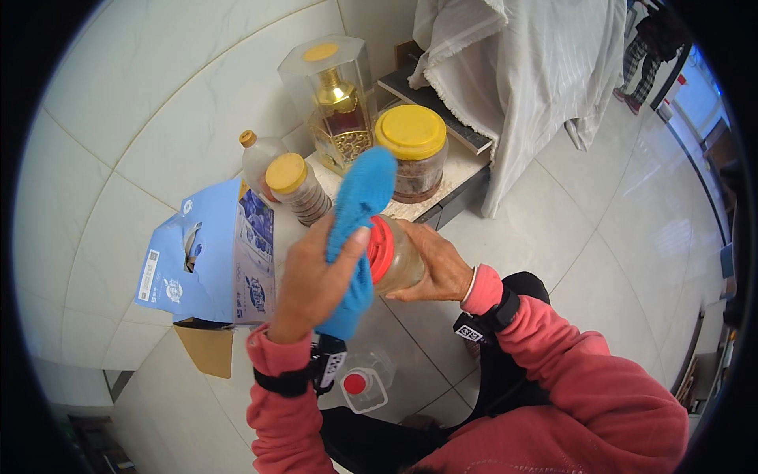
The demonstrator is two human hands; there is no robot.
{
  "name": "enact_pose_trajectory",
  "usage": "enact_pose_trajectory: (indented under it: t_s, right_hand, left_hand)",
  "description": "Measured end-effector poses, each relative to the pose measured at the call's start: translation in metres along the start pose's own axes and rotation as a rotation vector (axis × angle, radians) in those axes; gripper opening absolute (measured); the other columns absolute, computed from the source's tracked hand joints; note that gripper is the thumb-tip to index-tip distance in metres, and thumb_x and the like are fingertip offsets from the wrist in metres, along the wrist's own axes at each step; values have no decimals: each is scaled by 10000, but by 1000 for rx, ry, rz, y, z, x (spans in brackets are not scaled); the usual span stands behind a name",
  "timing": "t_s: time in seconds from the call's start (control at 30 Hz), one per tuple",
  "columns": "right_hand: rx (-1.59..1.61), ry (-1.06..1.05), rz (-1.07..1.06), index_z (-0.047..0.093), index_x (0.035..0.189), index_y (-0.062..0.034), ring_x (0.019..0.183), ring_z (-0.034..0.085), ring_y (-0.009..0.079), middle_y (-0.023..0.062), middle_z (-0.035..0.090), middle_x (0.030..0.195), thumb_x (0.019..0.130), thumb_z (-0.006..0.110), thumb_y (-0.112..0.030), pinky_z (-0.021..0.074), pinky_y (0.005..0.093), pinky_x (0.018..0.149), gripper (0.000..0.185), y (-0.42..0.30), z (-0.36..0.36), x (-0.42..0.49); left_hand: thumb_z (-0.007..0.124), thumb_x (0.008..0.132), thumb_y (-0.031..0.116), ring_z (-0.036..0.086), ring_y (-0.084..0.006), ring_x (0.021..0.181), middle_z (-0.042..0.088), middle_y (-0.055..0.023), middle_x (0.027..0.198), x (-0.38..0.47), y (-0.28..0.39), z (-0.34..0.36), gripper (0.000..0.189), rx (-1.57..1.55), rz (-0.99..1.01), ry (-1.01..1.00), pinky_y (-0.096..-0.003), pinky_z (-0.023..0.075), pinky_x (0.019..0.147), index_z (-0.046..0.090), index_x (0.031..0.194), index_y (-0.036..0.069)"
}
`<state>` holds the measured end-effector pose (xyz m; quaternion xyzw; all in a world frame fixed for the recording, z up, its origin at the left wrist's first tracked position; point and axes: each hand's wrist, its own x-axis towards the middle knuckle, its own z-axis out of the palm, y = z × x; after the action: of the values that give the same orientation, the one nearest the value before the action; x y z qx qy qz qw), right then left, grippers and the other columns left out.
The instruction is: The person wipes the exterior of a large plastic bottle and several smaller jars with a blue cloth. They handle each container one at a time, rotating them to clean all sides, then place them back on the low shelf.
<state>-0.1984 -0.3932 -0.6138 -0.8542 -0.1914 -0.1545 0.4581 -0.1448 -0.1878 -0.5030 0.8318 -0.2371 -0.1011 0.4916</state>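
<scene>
In my left hand is a blue knitted cloth, perhaps a sock or glove, held between thumb and fingers. The cloth lies against the red lid of a cloudy jar, which is tilted on its side. My right hand grips the jar around its body and base, off the floor. Behind the cloth, a clear jar with a yellow lid and dark contents stands on a low cabinet top. A smaller jar with a yellow lid stands to the left.
A plastic bottle and a boxed gold decanter stand by the tiled wall. Left is an opened blue carton. A clear jug with a red cap is on the floor. White cloth drapes right; a person stands beyond.
</scene>
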Motion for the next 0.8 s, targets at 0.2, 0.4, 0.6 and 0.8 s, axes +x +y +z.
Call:
enact_pose_trajectory:
  t_s: [0.2, 0.4, 0.6, 0.8]
  right_hand:
    - [187, -64, 47, 408, 1371, -15, 1132, 500, 404, 206, 534, 1241, 654, 820, -398, 415, 441, 973, 911, 38, 23, -10]
    - [-69, -37, 52, 437, 1364, -49, 1214, 477, 384, 177, 499, 1340, 643, 828, -403, 371, 446, 1040, 894, 30, 8, -8]
    - [-34, 32, 8, 352, 1419, -47, 1163, 509, 374, 164, 512, 1310, 591, 875, -352, 416, 445, 998, 1026, 0, -7, -2]
    - [-95, 22, -23, 352, 1417, -48, 1161, 508, 384, 167, 509, 1315, 614, 856, -356, 424, 447, 989, 997, 3, -5, -5]
  left_hand:
    - [638, 873, 158, 457, -375, 1292, 504, -228, 1346, -26, 17, 35, 442, 549, 571, -66, -438, 365, 1069, 538, 1251, -49]
    - [650, 852, 62, 569, -285, 1183, 580, -177, 1275, -55, 9, 9, 398, -13, 272, 32, -381, 448, 989, 572, 1227, -43]
    - [571, 978, 275, 596, -126, 868, 653, -46, 1008, -31, -23, -24, 327, -564, -108, 592, -272, 485, 777, 635, 1121, -12]
    - [581, 958, 284, 633, -258, 880, 659, -139, 992, -14, 0, 18, 369, -60, -31, 258, -352, 499, 797, 599, 1136, -39]
